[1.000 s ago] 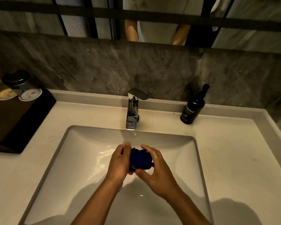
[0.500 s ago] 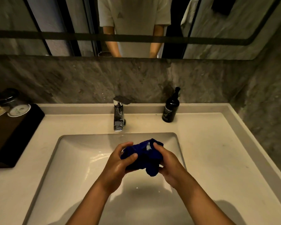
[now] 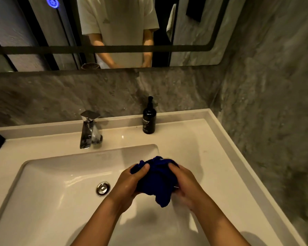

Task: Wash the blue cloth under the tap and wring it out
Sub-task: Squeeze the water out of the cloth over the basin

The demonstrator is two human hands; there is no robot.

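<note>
The blue cloth (image 3: 156,181) is bunched into a dark wet wad between both hands, over the right side of the white sink basin (image 3: 48,176). My left hand (image 3: 127,185) grips its left side, thumb on top. My right hand (image 3: 184,185) grips its right side, and a loose corner hangs down between them. The chrome tap (image 3: 89,130) stands at the back left of my hands, well apart from the cloth. I see no water stream under its spout.
A round metal drain (image 3: 103,188) sits in the basin left of my hands. A black pump bottle (image 3: 149,119) stands on the white counter (image 3: 199,139) behind. A stone wall rises close on the right. A mirror (image 3: 114,32) hangs above.
Both hands have carried the cloth to the right, away from under the tap. The tight ball has loosened, and a corner now hangs down. The view has swung right and upward.
</note>
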